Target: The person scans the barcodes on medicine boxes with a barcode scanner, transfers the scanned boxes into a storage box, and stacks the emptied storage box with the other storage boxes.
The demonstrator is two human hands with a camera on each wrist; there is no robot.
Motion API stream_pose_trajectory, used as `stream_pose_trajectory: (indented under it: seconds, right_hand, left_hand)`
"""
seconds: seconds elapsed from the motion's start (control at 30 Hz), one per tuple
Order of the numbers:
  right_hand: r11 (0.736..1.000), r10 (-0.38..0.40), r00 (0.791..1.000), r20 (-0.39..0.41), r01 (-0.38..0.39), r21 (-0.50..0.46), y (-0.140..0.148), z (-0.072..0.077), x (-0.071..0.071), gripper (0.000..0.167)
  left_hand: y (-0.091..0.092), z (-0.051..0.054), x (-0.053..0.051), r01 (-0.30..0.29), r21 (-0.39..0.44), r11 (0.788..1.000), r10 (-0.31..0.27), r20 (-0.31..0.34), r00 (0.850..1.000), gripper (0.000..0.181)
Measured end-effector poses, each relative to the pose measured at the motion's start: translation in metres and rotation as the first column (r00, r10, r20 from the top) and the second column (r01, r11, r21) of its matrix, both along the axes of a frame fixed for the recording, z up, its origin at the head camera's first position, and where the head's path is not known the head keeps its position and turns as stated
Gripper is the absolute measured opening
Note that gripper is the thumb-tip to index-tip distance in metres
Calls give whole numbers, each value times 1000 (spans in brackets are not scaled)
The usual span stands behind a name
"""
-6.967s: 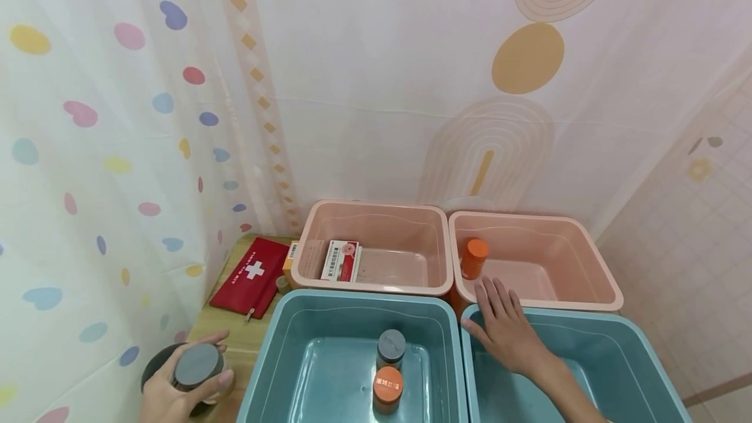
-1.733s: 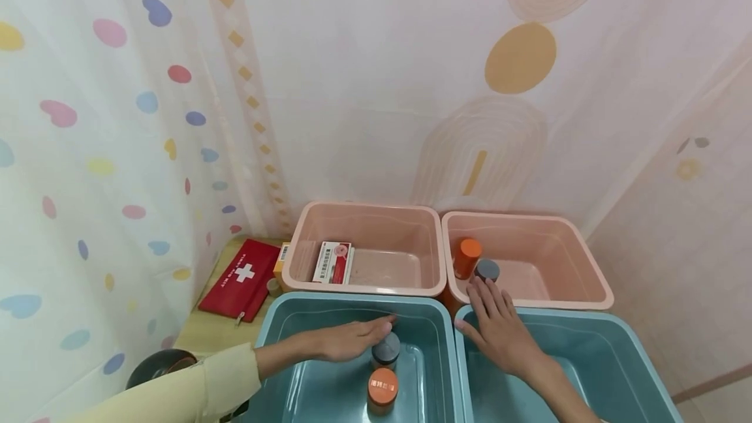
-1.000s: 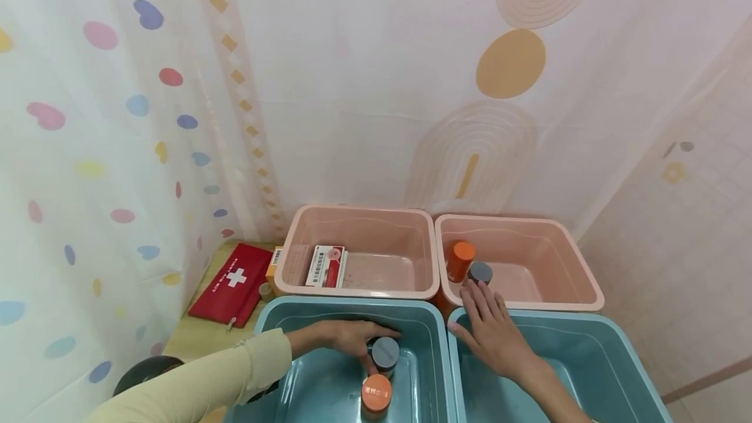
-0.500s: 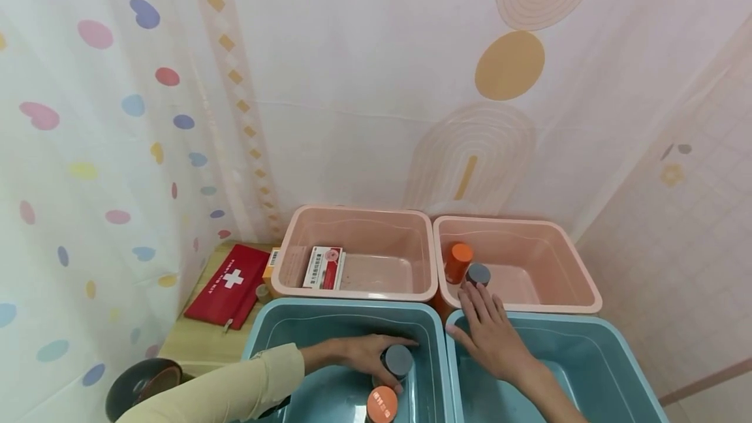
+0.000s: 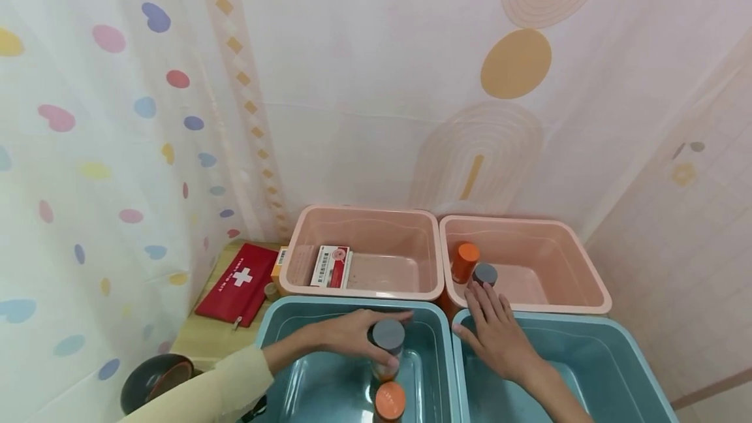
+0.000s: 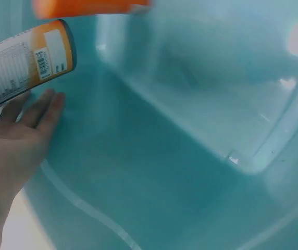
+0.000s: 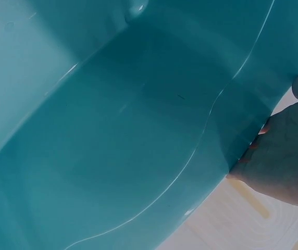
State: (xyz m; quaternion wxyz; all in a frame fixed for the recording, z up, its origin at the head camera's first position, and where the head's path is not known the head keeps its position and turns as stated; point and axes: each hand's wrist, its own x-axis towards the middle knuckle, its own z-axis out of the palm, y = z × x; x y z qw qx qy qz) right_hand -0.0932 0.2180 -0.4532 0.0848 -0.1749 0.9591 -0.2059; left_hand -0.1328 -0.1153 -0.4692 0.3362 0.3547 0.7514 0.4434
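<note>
- Wooden bench (image 5: 202, 339), viewed from my remote station, carries blue and pink bins in two rows, the blue row nearer.
- Nearest, inside the left blue bin (image 5: 317, 384), an orange-capped jar (image 5: 390, 403) stands just in front of the grey-capped jar (image 5: 389, 337). I rate this gap the main hazard: the grey-capped jar is best raised straight up, clear of its neighbour, before any sideways travel.
- Left hand (image 5: 352, 333): thumb on the near side, fingers on the far side, pinching the grey-capped jar below its cap. The jar looks nearly upright; I cannot confirm whether its base clears the bin floor. I would keep the grip even and the wrist high, since the forearm crosses the left rim.
- Right hand (image 5: 496, 343): fingers spread, holding nothing, laid over the adjoining rims of the right blue bin (image 5: 587, 344) and right pink bin (image 5: 558, 266). Light pressure should suffice, in my judgement.
- Beyond its fingertips, an orange-capped bottle (image 5: 465, 262) and a small grey-capped container (image 5: 485, 274) stand side by side. Fingertip contact with the latter: unconfirmed.
- Farther left, the left pink bin (image 5: 405, 237) holds a white box (image 5: 330, 267).
- Farthest, a patterned curtain (image 5: 352, 83) backs everything.
</note>
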Motion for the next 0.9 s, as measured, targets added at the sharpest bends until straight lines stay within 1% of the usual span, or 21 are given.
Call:
stream_pose_trajectory:
  seconds: [0.07,0.1,0.17,0.2,0.23,0.27,0.33,0.37,0.4,0.47,0.5,0.57,0.6,0.63,0.7,0.77,0.83,0.87,0.9]
  right_hand:
    - [1000,2,1000,19,-2,29,-2,3,-1,85]
    - [999,2,1000,28,-3,42,-3,5,-1,85]
    - [999,1,999,37,-3,52,-5,5,-1,85]
    - [998,2,999,37,-4,55,-5,5,-1,85]
    - [999,1,999,38,-3,54,-6,5,0,85]
    - [999,-1,999,43,-1,51,-6,5,0,85]
    - [999,0,999,40,-2,51,-6,5,0,85]
    - [999,-1,999,38,-1,52,-5,6,0,85]
    - [999,-2,999,36,0,54,-5,6,0,85]
    - [999,-8,999,34,6,50,-2,6,1,84]
    - [999,-9,999,31,8,48,-1,6,2,84]
    - [999,-12,999,33,10,40,1,6,2,83]
    - [999,-12,999,32,11,35,1,6,2,83]
    - [999,-12,1000,28,12,31,1,6,2,83]
    - [1000,-13,1000,23,12,28,1,7,2,84]
    - [999,-14,1000,23,13,31,1,7,2,83]
    - [999,-13,1000,28,12,38,1,6,1,83]
    - [999,-13,999,33,12,37,0,5,1,83]
    - [999,-13,999,34,11,34,1,4,1,84]
  left_hand:
    - [-8,17,7,-50,50,997,50,5,999,89]
    - [-12,25,10,-88,79,993,87,16,996,89]
    - [-20,41,16,-147,134,980,147,15,989,88]
    - [-25,49,19,-183,156,971,184,11,983,87]
    - [-30,56,22,-221,170,960,223,7,975,87]
    - [-35,63,25,-264,179,948,269,-4,963,87]
    - [-48,77,32,-350,192,917,366,-50,929,90]
    - [-54,84,36,-395,194,898,416,-78,906,91]
    - [-61,90,41,-451,184,874,474,-108,874,93]
    - [-74,99,50,-544,188,818,574,-181,799,94]
    - [-81,102,55,-582,203,788,615,-223,756,95]
    - [-96,108,67,-653,215,726,687,-274,674,92]
    - [-104,109,73,-687,212,695,716,-289,636,91]
    - [-112,109,79,-713,211,669,738,-300,604,91]
    - [-127,108,90,-761,200,617,781,-279,559,92]
    - [-141,103,100,-820,144,555,821,-254,511,93]
    - [-154,94,110,-864,96,495,854,-239,462,94]
    - [-159,88,114,-882,85,464,870,-230,436,94]
    - [-164,82,119,-897,69,437,881,-234,412,93]
